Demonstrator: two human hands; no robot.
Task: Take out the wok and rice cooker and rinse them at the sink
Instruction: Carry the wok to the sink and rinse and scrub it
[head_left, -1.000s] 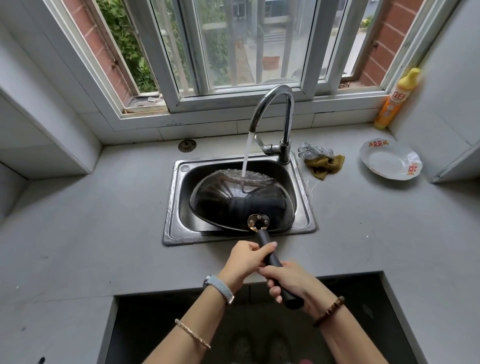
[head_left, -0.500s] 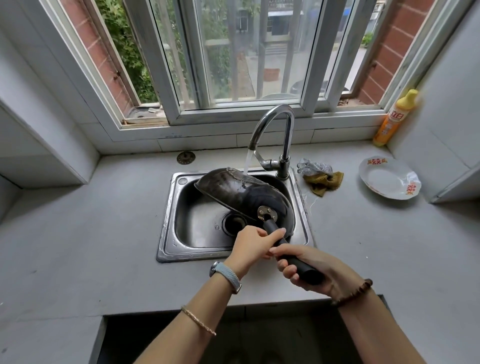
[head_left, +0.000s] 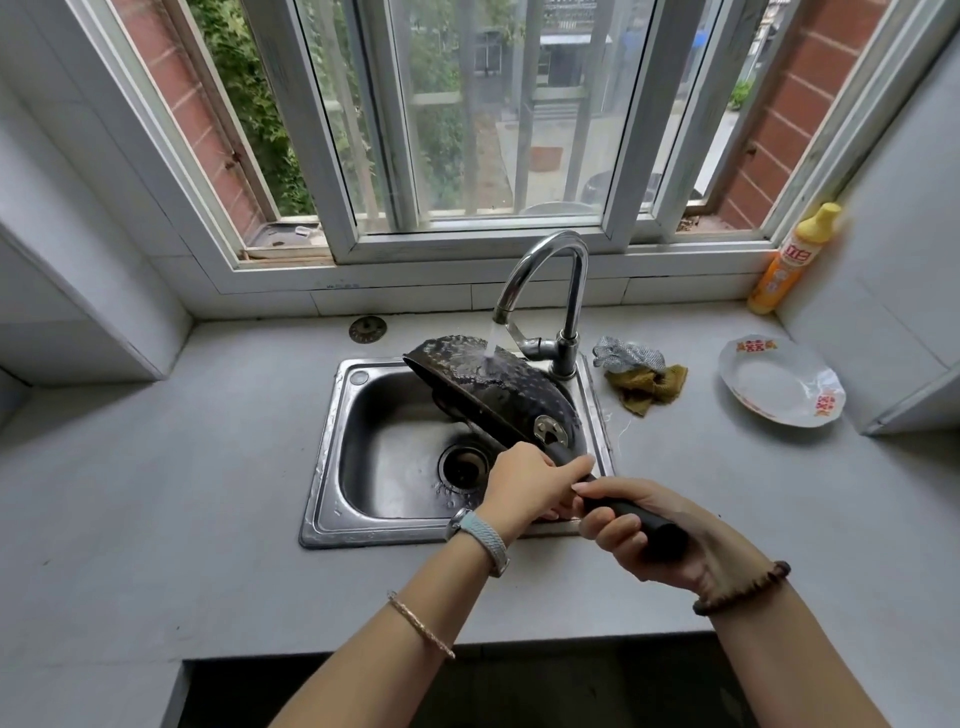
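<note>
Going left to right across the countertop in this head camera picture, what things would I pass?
Small round metal disc → tilted wok over the sink → bundle of cloths → white plate.

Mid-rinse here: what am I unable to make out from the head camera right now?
All in the head view:
- Inside of the wok: turned away, only its wet outer side shows.
- Most of the wok handle: covered by the left hand and right hand.
- Rice cooker: nowhere in frame.
- Label on the yellow bottle: too small to read.
</note>
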